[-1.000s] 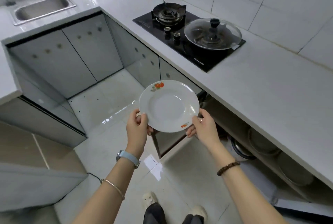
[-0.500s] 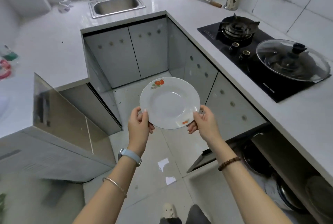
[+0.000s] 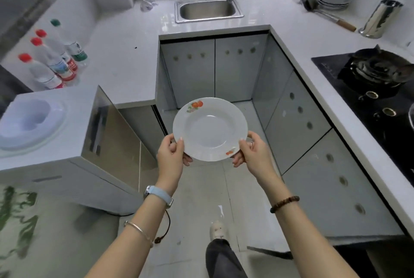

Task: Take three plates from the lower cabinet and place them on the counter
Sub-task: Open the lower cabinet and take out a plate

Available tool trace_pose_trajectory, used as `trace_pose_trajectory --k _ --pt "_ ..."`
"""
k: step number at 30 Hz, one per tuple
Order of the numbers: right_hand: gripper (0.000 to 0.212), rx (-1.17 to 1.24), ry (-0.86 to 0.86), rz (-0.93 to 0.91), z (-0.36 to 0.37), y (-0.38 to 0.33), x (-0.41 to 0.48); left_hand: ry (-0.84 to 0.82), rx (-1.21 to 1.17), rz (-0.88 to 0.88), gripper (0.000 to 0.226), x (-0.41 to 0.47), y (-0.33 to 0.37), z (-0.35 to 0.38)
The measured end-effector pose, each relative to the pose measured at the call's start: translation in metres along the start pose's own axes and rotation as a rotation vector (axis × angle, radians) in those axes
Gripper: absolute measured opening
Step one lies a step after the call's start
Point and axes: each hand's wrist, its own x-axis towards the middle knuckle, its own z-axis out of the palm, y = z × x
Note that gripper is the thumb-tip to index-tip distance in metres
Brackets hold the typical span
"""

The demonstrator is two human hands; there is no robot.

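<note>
A white plate [image 3: 210,128] with small orange fruit prints on its rim hangs level in front of me, above the floor between the cabinets. My left hand [image 3: 172,154] grips its near left rim, thumb on top. My right hand [image 3: 252,151] grips the near right rim the same way. The white counter [image 3: 125,53] wraps around the room in a U. The open lower cabinet is at the bottom right, only the edge of its door [image 3: 268,253] showing.
Several bottles [image 3: 51,62] stand on the left counter, behind a white appliance [image 3: 29,121]. A steel sink [image 3: 207,10] sits at the far middle. At right are a black gas hob [image 3: 378,78], a steel cylinder [image 3: 380,19], stacked plates [image 3: 333,1] and a spatula [image 3: 329,16].
My view has swung left, from the hob and the open cabinet to the sink and the left counter. The plate stays held in both hands at the same height.
</note>
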Motion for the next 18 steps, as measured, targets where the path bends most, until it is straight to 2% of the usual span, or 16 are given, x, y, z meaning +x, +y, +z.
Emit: trace_pose_trajectory --k 9,18 --pt "0.027 -0.016 -0.031 0.003 -0.011 -0.026 0.103 0.042 0.031 -0.010 0.015 0.089 0.022 0.046" --pt "0.027 -0.017 -0.018 -0.020 -0.021 -0.057 0.177 -0.002 -0.025 0.022 0.009 0.162 0.048 0.081"
